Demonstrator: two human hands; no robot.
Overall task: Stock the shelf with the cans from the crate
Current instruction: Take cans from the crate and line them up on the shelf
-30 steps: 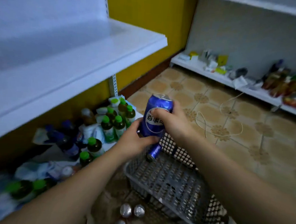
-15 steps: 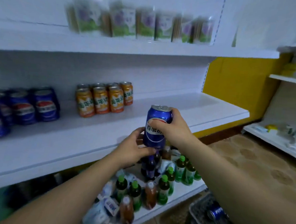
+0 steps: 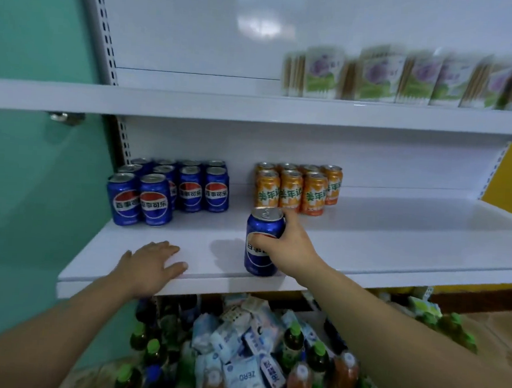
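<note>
Blue cola can upright at the shelf's front edge, with its group up and to the left

The right hand [image 3: 287, 249] is wrapped around a blue cola can [image 3: 263, 242] that stands with its long axis vertical just below the centre of the frame, at the front edge of the white middle shelf [image 3: 395, 250]; whether its base already rests on the shelf I cannot tell for sure. The left hand [image 3: 150, 265] lies flat and spread on the shelf lip, lower left of the can, grasping nothing. The block of blue cola cans [image 3: 171, 188] stands further back and to the left of the held can, well apart from it, while the orange soda cans [image 3: 298, 190] stand just behind it. So the coming move likely runs back and leftward, and the right hand, the only one on the can, must carry it across bare shelf. The crate is out of view.
</note>
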